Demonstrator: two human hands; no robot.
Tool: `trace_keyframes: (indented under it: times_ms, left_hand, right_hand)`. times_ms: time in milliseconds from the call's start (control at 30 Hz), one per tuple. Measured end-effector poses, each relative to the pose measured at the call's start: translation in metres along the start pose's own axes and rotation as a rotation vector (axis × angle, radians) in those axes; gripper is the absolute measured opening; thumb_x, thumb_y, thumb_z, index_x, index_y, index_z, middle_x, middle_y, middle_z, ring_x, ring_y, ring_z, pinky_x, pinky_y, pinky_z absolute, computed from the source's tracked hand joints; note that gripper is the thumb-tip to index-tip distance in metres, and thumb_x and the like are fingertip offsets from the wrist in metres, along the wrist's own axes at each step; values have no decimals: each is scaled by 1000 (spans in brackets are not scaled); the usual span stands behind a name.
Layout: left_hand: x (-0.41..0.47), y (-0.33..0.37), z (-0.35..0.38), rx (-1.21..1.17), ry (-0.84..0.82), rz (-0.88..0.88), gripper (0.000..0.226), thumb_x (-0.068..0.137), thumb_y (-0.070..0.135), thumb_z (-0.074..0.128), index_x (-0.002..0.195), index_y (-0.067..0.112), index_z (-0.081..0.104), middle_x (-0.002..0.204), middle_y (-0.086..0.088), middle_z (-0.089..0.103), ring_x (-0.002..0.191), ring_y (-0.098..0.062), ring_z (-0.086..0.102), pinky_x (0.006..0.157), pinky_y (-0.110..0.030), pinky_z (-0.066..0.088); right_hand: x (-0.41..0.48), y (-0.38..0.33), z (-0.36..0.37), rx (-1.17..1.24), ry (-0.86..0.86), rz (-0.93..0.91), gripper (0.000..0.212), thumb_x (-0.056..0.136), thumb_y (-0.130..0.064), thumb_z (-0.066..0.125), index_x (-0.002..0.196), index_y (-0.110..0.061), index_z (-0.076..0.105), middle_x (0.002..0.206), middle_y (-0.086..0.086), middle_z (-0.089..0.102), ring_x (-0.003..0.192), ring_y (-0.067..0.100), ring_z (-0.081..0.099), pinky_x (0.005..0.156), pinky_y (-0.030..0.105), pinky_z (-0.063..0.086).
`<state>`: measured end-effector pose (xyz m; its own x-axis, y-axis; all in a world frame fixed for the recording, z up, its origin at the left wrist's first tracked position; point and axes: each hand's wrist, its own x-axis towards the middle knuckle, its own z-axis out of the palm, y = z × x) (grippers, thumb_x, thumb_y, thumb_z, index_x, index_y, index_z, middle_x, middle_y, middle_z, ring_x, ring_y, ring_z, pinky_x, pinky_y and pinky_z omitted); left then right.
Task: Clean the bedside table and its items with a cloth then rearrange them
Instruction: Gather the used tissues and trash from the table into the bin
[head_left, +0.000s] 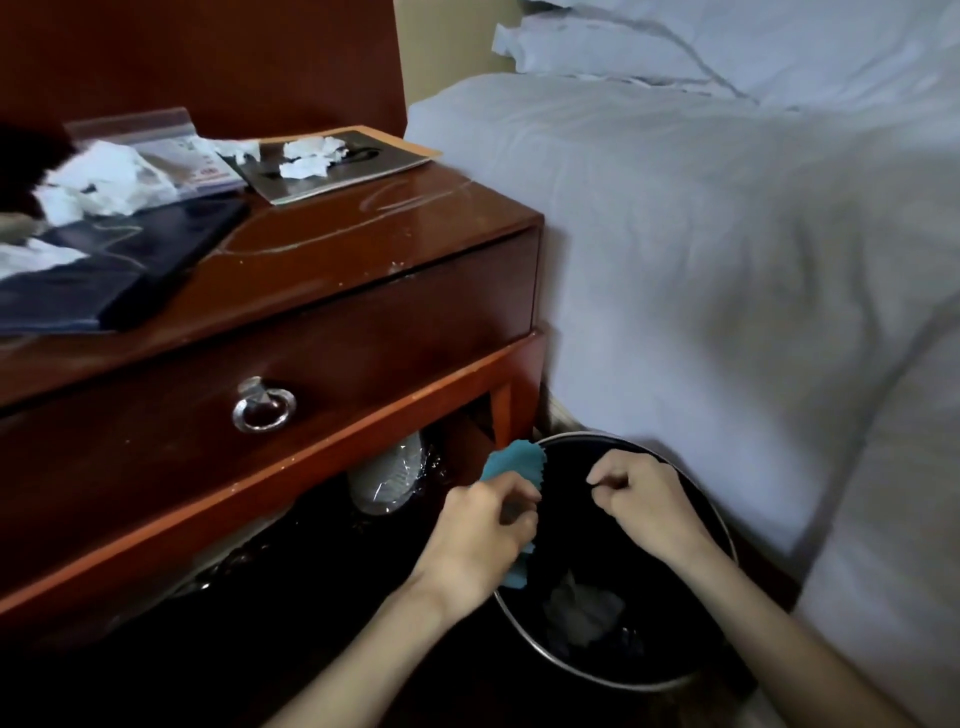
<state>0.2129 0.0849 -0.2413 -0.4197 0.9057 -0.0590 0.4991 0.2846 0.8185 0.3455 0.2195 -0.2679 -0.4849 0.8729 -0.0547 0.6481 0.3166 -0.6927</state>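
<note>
— What is held over the bin (722, 525)?
— A blue cloth (511, 460) is gripped in the left hand (480, 530); the right hand (641, 501) is closed, something small pinched between its fingertips.
— And the table (363, 244)?
— It is crowded: crumpled tissues (104, 179), a dark folder (130, 260) and a booklet (337, 163) are left on top. The bin is wedged between table and bed (727, 260).
</note>
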Motion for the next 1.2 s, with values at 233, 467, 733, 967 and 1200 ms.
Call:
trace_keyframes:
  times_ms: [233, 467, 733, 967, 1200]
  left_hand:
    - [-19, 20, -53, 9, 107, 82, 14, 88, 10, 61, 93, 21, 68, 83, 11, 70, 75, 4, 62, 67, -10, 46]
    - [-46, 55, -136, 103, 364, 220, 12, 87, 15, 63, 90, 26, 68, 82, 8, 74, 76, -4, 67, 71, -12, 47]
    - [-72, 68, -241, 164, 705, 301, 7, 82, 23, 64, 88, 24, 68, 84, 7, 73, 79, -4, 67, 79, -24, 52]
    - [-65, 37, -303, 519, 797, 130, 27, 78, 10, 65, 102, 21, 67, 96, 3, 68, 91, -13, 63, 81, -23, 45]
    - [-46, 15, -325, 651, 668, -26, 36, 79, 21, 63, 114, 28, 65, 109, -1, 62, 101, -19, 58, 85, -26, 41]
  right_hand:
    - [0, -57, -7, 228, 40, -211, 37, 75, 2, 69, 62, -33, 63, 62, -24, 66, 65, -12, 60, 66, 0, 39]
    - [-7, -163, -28, 426, 1, -555, 22, 77, -8, 69, 72, -29, 67, 75, -7, 72, 77, 7, 68, 79, 28, 53]
    - [-14, -266, -26, 541, -35, -855, 17, 80, -7, 68, 79, -24, 67, 80, -3, 71, 76, 13, 67, 76, 25, 52]
    - [12, -335, -1, 332, -60, -941, 12, 83, -6, 62, 86, -17, 67, 79, -8, 64, 71, 7, 60, 67, 8, 44]
    - [50, -382, 28, 88, -159, -969, 19, 85, -12, 60, 104, -18, 61, 101, -6, 58, 92, 11, 53, 74, 22, 40]
